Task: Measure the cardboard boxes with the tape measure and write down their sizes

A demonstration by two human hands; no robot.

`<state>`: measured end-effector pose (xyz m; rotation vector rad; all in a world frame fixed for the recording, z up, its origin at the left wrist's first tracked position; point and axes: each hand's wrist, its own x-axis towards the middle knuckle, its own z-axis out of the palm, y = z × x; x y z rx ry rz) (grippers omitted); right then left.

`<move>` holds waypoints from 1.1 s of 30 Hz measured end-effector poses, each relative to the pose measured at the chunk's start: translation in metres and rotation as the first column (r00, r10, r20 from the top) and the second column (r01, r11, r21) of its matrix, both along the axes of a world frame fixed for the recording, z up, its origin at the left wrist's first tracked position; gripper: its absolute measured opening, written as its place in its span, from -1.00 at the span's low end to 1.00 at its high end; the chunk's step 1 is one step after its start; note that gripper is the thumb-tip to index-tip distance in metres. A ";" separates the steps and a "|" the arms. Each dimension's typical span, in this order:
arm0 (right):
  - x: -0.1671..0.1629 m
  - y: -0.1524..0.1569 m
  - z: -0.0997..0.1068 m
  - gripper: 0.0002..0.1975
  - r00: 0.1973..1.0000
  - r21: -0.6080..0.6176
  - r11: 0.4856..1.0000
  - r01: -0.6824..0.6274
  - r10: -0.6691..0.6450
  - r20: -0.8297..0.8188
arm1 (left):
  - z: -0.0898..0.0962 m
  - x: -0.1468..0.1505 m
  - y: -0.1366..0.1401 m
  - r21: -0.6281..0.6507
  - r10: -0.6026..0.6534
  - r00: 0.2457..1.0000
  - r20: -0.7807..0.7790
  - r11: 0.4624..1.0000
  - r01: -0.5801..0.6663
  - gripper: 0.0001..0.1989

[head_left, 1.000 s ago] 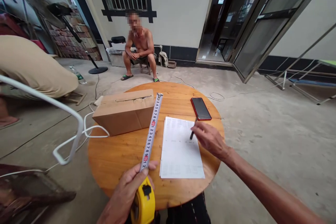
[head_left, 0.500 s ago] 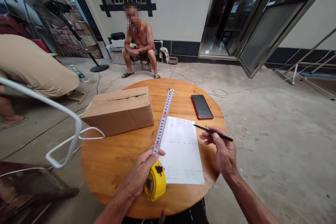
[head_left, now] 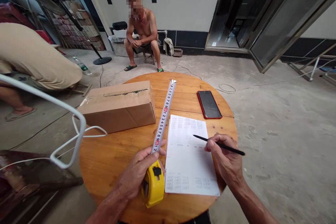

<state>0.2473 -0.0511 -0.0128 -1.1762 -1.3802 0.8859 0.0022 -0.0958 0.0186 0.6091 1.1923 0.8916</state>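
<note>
My left hand (head_left: 139,169) is closed around a yellow tape measure (head_left: 154,185), its thumb pressing on the pulled-out blade (head_left: 164,115). That blade points away from me, with its metal hook at the far end. A black pen (head_left: 228,147) is pinched in my right hand (head_left: 228,157), its tip over the upper part of a white sheet of paper (head_left: 193,162). Rows of faint print or writing run across the sheet's top and bottom. The paper lies on a round wooden table (head_left: 115,161), just right of the tape measure.
A brown cardboard box (head_left: 120,112) sits on the table's left side, and a phone with a red edge (head_left: 209,104) at the back right. A white bent metal tube (head_left: 80,133) juts in from the left. Beyond the table, a person (head_left: 143,31) sits on a stool.
My view has tipped downward slightly. My right hand has moved in over the paper's right edge, bringing the pen tip above the sheet. The tape measure stays in my left hand.
</note>
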 end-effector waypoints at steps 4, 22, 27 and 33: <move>-0.009 0.006 0.012 -0.81 0.988 -0.017 0.990 -0.140 0.141 0.063 | 0.006 -0.009 0.017 0.063 -0.092 0.996 0.024 0.994 0.090 -0.81; -0.081 0.045 0.010 -0.84 0.964 -0.180 0.970 -0.162 0.195 0.181 | -0.013 -0.018 0.058 -0.005 -0.177 0.981 0.079 0.984 0.178 -0.82; -0.082 0.044 -0.008 -0.84 0.968 -0.190 0.974 -0.121 0.158 0.195 | -0.015 -0.022 0.060 -0.051 -0.163 0.972 0.167 0.984 0.173 -0.82; -0.080 0.044 -0.013 -0.84 0.959 -0.167 0.978 -0.125 0.162 0.234 | -0.016 -0.023 0.061 -0.049 -0.180 0.967 0.182 0.980 0.192 -0.83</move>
